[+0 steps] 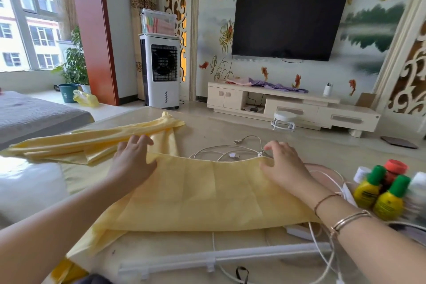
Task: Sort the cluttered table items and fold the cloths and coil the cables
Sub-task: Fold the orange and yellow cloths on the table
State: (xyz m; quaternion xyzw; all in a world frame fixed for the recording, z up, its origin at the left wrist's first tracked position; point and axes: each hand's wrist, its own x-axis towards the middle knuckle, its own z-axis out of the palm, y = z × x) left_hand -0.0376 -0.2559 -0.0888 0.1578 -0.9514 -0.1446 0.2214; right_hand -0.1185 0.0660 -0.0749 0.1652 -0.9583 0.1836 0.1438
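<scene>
A pale yellow, thin, creased cloth (pixel 202 193) lies spread over the middle of the glossy beige table (pixel 216 129), and everything else is placed from it. The left hand (pixel 133 161) lies on the cloth's far left corner, palm down, fingers loosely spread and reaching onto the long bunched strip of the same yellow fabric (pixel 96 140) that trails off to the left. The right hand (pixel 283 163) rests on the cloth's far right corner with fingers bent, their tips at the folded edge; whether they pinch the edge or only press on it cannot be told. Thin metal bangles (pixel 345 219) circle the right wrist. Just beyond the cloth's far edge, between the two hands, a white charging cable (pixel 230 148) lies in loose loops with its plugs exposed. More white cable (pixel 322 253) runs out from under the cloth's right and near sides. To the right of the cloth stands a cluster of small bottles (pixel 387 189), two yellow with green caps, one with an orange cap. Near the cloth's front edge lies a long white plastic rod (pixel 226 258).
</scene>
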